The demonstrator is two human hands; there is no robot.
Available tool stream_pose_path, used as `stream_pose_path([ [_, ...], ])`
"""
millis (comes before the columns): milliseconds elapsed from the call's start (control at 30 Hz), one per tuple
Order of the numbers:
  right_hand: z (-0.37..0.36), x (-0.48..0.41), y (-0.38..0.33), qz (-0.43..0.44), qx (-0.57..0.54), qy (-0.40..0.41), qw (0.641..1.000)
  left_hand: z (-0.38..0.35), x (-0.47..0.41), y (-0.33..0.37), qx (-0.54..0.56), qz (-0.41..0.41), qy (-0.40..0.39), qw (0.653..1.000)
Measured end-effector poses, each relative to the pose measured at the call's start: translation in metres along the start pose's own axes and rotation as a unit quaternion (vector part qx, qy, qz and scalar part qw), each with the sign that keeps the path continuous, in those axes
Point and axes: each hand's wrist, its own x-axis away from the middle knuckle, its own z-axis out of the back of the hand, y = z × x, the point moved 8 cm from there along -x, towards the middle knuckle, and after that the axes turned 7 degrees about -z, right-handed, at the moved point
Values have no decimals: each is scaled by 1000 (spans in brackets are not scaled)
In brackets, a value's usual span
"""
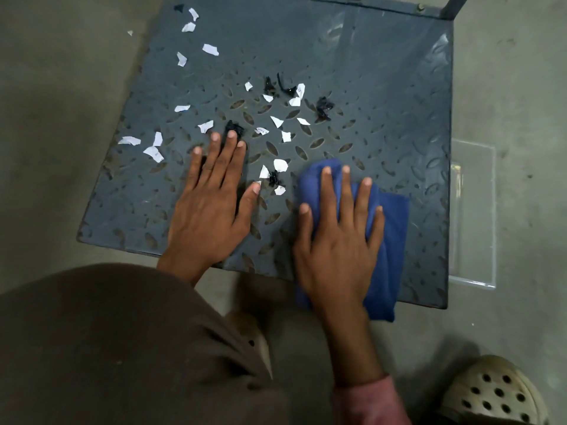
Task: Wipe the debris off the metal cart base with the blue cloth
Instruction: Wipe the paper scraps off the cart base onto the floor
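Your left hand (pixel 211 194) lies flat and open at about 7 o'clock on the metal cart base (pixel 368 72). Its fingers are straight and hold nothing, and the middle fingertip touches a black scrap (pixel 234 128). It looks like a brace that steadies you and the cart while the other hand works.

Beyond it, white paper scraps (pixel 210 49) run from 11 o'clock down the left side to 9 o'clock, close to the left edge. One bit already lies on the floor (pixel 130 33) past it. More paper and black bits (pixel 323 107) cluster at the centre, and a small clump sits between your two hands.

Your right hand (pixel 337 240) presses the blue cloth (pixel 392 240) at 5 o'clock with its fingers spread flat on top, not curled round it. The folded cloth hangs over the near edge, with the debris just past its leading edge at its 11 o'clock, so it seems set up for a push.

From 1 to 4 o'clock the plate is bare, giving open room to sweep. A clear container (pixel 472 210) sits on the floor just beside the right edge at 4 o'clock and probably serves as the catch. An upright post (pixel 457 7) blocks the 1 o'clock corner.
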Motion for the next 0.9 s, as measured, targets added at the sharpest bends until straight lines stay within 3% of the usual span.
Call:
stream_pose_path([
  [133, 8, -62, 7, -41, -12, 29, 999, 1, 0, 0, 3, 2, -3, 1000],
  [233, 10, -58, 4, -55, -19, 37, 998, 1, 0, -1, 8, 2, -5, 1000],
  [400, -4, 36, -17, 17, -14, -7, 1000, 2, 0, -2, 6, 9, 5, 1000],
  [500, -1, 7, 4, 54, -19, -49, 997, 2, 0, -3, 9, 7, 0, 1000],
  [633, 19, -44, 49, -63, -29, 14, 997, 2, 0, -3, 12, 11, -4, 1000],
  [700, 15, -40, 30, -83, -2, 22, 996, 2, 0, -3, 15, 12, 1, 1000],
  [833, -12, 3, -54, 57, -9, -21, 998, 1, -1, -5, 27, 7, 13, 1000],
  [900, -16, 12, -63, 89, -26, -35, 995, 2, 0, -5, 33, 0, 16, 999],
])
